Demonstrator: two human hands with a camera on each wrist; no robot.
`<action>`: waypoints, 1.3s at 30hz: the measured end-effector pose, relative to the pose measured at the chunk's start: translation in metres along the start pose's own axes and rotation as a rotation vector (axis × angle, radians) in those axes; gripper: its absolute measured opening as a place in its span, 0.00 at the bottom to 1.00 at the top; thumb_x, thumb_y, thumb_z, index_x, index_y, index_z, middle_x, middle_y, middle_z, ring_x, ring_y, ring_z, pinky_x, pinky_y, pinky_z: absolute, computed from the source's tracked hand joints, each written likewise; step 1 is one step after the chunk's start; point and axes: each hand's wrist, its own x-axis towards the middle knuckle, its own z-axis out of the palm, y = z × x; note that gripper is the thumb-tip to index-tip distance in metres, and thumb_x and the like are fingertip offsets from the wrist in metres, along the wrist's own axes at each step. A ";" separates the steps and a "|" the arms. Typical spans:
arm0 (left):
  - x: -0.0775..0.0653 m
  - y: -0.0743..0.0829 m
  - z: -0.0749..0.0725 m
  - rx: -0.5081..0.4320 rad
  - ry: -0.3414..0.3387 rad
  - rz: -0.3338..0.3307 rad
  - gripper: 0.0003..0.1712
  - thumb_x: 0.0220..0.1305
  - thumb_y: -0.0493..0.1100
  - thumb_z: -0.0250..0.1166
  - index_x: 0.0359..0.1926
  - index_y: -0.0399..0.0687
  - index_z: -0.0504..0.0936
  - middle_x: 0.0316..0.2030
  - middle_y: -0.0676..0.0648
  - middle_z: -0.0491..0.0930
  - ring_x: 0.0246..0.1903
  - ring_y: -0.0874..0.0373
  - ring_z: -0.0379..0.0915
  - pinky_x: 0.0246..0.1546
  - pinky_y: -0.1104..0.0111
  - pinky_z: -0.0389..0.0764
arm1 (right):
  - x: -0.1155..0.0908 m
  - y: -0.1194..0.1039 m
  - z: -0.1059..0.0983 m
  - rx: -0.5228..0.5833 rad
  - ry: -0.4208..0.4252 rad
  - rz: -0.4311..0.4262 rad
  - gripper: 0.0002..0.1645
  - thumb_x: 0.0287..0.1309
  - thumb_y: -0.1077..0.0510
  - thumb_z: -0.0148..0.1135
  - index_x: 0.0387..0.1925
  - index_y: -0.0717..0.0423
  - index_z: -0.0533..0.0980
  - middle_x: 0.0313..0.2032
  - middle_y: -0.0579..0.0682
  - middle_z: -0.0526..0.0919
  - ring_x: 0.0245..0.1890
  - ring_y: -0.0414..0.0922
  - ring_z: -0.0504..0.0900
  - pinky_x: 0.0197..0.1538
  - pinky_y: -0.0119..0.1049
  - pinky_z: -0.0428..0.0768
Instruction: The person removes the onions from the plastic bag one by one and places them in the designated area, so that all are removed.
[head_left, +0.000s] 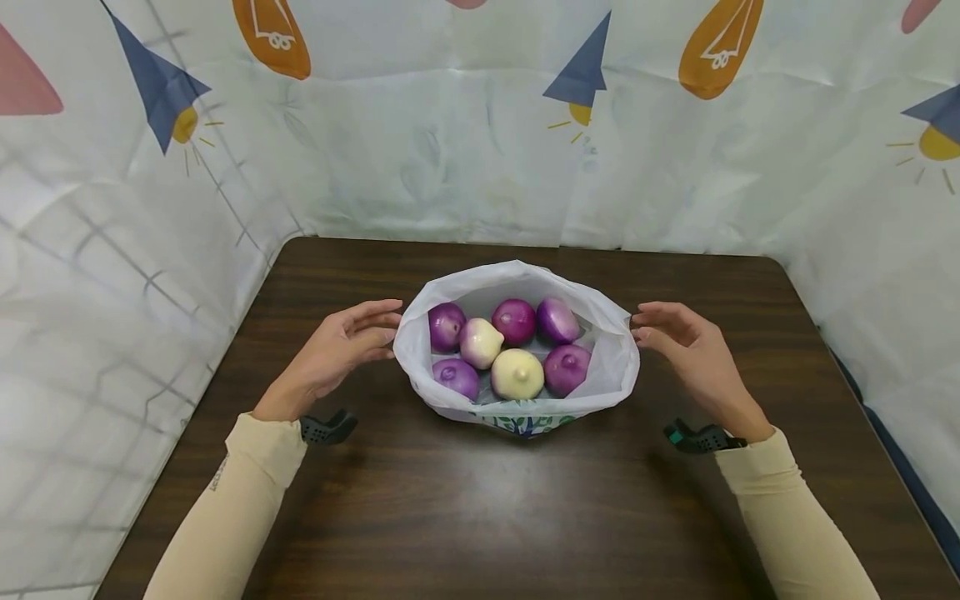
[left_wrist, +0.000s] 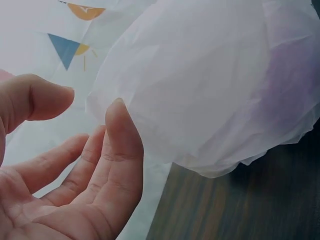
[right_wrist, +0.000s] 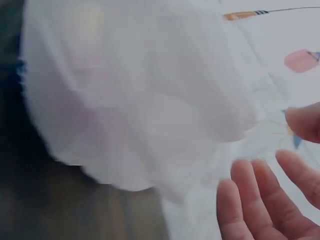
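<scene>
A white plastic bag point(head_left: 517, 412) with a blue and green print on its front stands wide-mouthed at the middle of the table. Several purple onions point(head_left: 567, 369) and a pale, peeled-looking onion point(head_left: 517, 374) lie inside it. My left hand point(head_left: 341, 354) is at the bag's left side, fingers loosely bent and thumb apart. In the left wrist view the fingertips point(left_wrist: 117, 107) come right up to the bag point(left_wrist: 185, 90), holding nothing. On the other side my right hand point(head_left: 686, 346) is beside the bag's right rim; the right wrist view shows its relaxed fingers point(right_wrist: 250, 200) apart from the plastic.
The dark wood-grain table point(head_left: 495, 517) extends around the bag on all sides. White printed sheets point(head_left: 480, 150) hang behind it and along both sides. Each wrist wears a black band point(head_left: 327, 427).
</scene>
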 end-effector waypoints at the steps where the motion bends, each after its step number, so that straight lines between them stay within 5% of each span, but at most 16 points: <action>1: 0.001 0.000 0.000 -0.006 -0.002 -0.002 0.34 0.74 0.37 0.62 0.75 0.33 0.63 0.55 0.53 0.80 0.49 0.65 0.83 0.49 0.69 0.87 | 0.001 -0.003 0.000 -0.003 0.023 -0.025 0.25 0.72 0.51 0.64 0.66 0.50 0.74 0.57 0.47 0.83 0.53 0.37 0.85 0.55 0.22 0.82; 7: 0.009 0.001 0.002 0.013 0.005 -0.048 0.32 0.73 0.40 0.65 0.73 0.38 0.68 0.56 0.52 0.79 0.51 0.65 0.82 0.48 0.69 0.87 | 0.011 -0.028 0.011 0.026 0.111 -0.180 0.23 0.69 0.59 0.67 0.63 0.53 0.77 0.54 0.44 0.85 0.49 0.36 0.86 0.52 0.22 0.83; 13: 0.017 0.001 0.004 0.019 -0.004 -0.022 0.31 0.72 0.40 0.66 0.71 0.39 0.70 0.57 0.49 0.79 0.51 0.63 0.83 0.50 0.68 0.87 | 0.020 -0.046 0.040 0.047 0.011 -0.306 0.24 0.63 0.68 0.68 0.60 0.61 0.78 0.52 0.45 0.85 0.48 0.35 0.86 0.53 0.23 0.83; 22: 0.025 0.003 0.010 -0.039 -0.022 0.017 0.31 0.70 0.36 0.66 0.71 0.38 0.71 0.54 0.51 0.81 0.48 0.64 0.84 0.48 0.67 0.88 | 0.032 -0.042 0.069 -0.058 -0.205 -0.286 0.26 0.59 0.68 0.73 0.59 0.62 0.78 0.56 0.64 0.83 0.48 0.35 0.87 0.56 0.23 0.83; 39: 0.028 -0.006 0.007 -0.104 -0.032 0.048 0.31 0.70 0.33 0.66 0.72 0.37 0.71 0.53 0.50 0.82 0.47 0.64 0.86 0.46 0.67 0.88 | 0.036 -0.002 0.063 -0.270 -0.249 -0.286 0.32 0.53 0.62 0.79 0.60 0.57 0.79 0.50 0.55 0.87 0.48 0.47 0.89 0.57 0.44 0.85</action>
